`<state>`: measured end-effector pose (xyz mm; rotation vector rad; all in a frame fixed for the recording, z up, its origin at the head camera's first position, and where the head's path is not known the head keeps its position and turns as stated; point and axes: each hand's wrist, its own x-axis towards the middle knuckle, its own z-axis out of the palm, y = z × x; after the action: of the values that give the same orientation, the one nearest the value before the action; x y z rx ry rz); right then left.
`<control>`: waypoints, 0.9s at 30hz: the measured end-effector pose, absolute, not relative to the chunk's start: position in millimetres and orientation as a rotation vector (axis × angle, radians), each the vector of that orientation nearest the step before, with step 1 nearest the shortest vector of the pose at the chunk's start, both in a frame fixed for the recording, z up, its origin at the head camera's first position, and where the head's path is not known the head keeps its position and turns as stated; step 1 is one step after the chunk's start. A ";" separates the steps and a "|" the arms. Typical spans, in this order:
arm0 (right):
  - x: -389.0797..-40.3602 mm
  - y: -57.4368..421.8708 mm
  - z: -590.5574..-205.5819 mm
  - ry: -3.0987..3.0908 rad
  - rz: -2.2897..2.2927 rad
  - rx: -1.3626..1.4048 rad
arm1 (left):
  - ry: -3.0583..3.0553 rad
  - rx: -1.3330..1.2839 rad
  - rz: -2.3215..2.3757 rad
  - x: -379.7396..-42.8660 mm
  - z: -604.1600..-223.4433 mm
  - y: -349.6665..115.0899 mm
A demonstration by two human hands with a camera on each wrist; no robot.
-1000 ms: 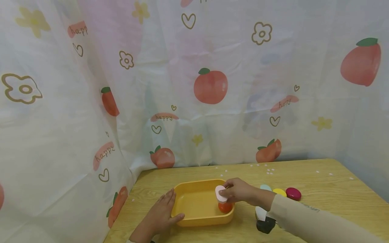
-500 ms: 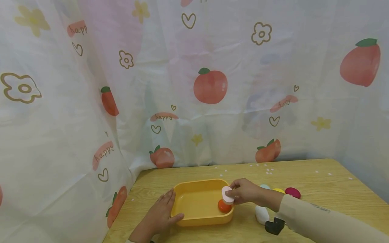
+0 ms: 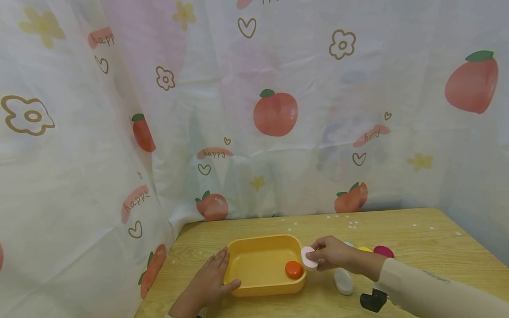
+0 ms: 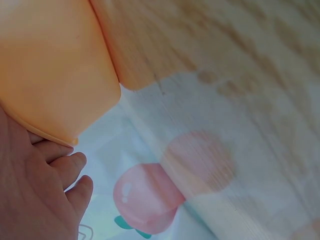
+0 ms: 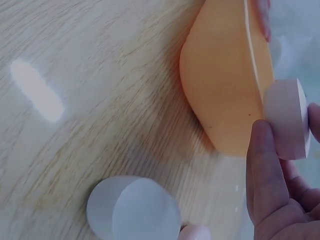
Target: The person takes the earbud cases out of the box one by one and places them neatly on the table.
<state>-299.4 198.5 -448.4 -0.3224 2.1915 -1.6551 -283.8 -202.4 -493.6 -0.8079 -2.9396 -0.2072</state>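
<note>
In the head view my right hand [image 3: 333,255] pinches a pale pink oval block [image 3: 309,259] just outside the tray's right rim. The right wrist view shows this thick pink block [image 5: 286,119] between thumb and fingers, overlapping the orange-yellow wall. A glossy orange-red rounded piece [image 3: 294,270] lies inside the yellow tray [image 3: 265,290], in its front right corner. My left hand [image 3: 211,277] rests against the tray's left side, fingers extended along the rim and thumb spread over the front corner. In the left wrist view, its fingers touch the rim.
Right of the tray lies a white oval block [image 3: 343,282]. Behind the right wrist are a yellow piece [image 3: 365,249], a crimson piece [image 3: 383,252] and a partly hidden pale mint piece [image 3: 348,244]. Small white specks dot the wooden table [image 3: 417,256] toward the printed curtain [image 3: 310,176].
My right hand has carried the pink block rightward, from above the orange-red piece to beyond the tray's right rim, uncovering that piece. The left hand and tray stay in place.
</note>
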 end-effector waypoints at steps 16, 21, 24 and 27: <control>-290.4 231.8 -457.6 2.243 -1.627 -0.282 | -2.936 -0.801 -0.205 -283.7 -493.7 -202.0; -289.7 243.0 -461.6 2.251 -1.633 -0.219 | -2.921 -0.808 -0.193 -284.8 -494.3 -202.2; -288.7 249.8 -463.9 2.233 -1.650 -0.195 | -2.922 -0.809 -0.206 -284.5 -494.1 -201.9; -287.5 256.6 -466.6 2.198 -1.670 -0.213 | -2.930 -0.805 -0.225 -283.7 -493.9 -201.7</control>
<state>-287.5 256.6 -466.6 -0.2132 2.1985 -1.6701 -283.7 -201.7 -493.9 -0.8047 -2.9302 -0.2249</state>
